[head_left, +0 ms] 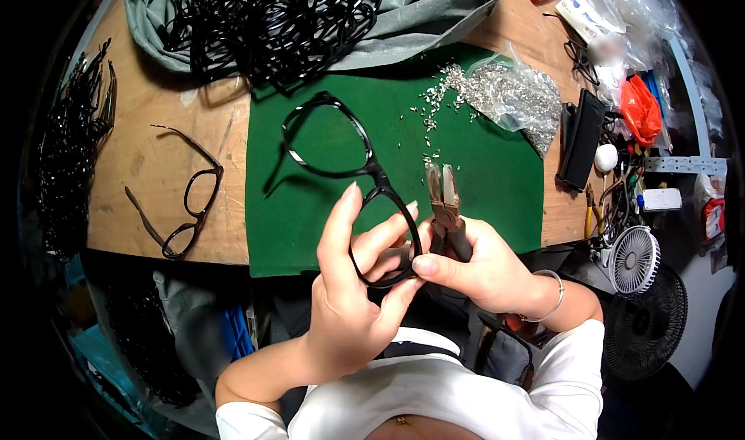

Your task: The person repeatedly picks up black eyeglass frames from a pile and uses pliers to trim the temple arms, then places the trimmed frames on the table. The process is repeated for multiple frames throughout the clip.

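My left hand [353,285] grips a black eyeglass frame [375,168] by one rim, with the other rim reaching up and away over a green mat [481,223]. No lenses can be made out in it. In my right hand [485,265] is a pair of pliers [445,207], jaws pointing away from me and slightly parted. The thumb of that hand also touches the near rim of the frame. Small silvery metal pieces [431,98] lie scattered beyond the pliers, spilling from a clear plastic bag [512,91].
Another pair of glasses [203,195] lies on the wooden table at left. Black frames are heaped on a grey cloth [434,21] at the back and piled [70,161] at far left. A black case [580,139], yellow-handled pliers [590,207] and a white fan [634,259] are at right.
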### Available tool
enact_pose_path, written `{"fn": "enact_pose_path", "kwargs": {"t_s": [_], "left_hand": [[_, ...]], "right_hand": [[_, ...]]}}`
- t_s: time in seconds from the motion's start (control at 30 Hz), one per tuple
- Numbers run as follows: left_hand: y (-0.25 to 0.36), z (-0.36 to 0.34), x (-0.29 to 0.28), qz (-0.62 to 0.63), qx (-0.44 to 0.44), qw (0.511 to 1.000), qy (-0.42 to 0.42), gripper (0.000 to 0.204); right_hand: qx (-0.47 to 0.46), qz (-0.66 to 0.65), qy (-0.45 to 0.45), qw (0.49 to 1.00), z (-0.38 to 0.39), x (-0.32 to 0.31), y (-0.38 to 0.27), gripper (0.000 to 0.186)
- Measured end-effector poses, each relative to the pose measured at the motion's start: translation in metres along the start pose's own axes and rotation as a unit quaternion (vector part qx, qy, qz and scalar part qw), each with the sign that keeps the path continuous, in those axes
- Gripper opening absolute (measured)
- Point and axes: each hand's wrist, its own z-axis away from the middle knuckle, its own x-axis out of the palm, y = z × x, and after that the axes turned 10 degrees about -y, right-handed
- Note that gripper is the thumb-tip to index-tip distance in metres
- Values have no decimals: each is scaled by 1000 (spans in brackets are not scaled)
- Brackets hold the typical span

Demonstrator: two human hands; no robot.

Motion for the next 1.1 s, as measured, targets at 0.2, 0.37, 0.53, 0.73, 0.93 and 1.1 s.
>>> {"fn": "enact_pose_path", "kwargs": {"t_s": [0.2, 0.37, 0.53, 0.73, 0.93, 1.1], "left_hand": [[7, 0, -5, 92, -20, 995, -12, 82], [3, 4, -5, -27, 35, 999, -4, 85], [15, 4, -14, 174, -17, 984, -27, 85], [24, 11, -29, 174, -56, 981, -58, 89], [33, 6, -25, 233, -103, 967, -20, 92], [26, 6, -27, 191, -58, 976, -90, 82]], "right_hand": [[-28, 26, -2, 999, 1, 8, -1, 15], [-40, 30, -2, 999, 1, 11, 1, 14], [-5, -7, -57, 998, -2, 10, -7, 17], [55, 253, -79, 963, 22, -11, -23, 24], [94, 306, -227, 920, 17, -4, -31, 35], [104, 360, -228, 899, 15, -4, -36, 32]]}}
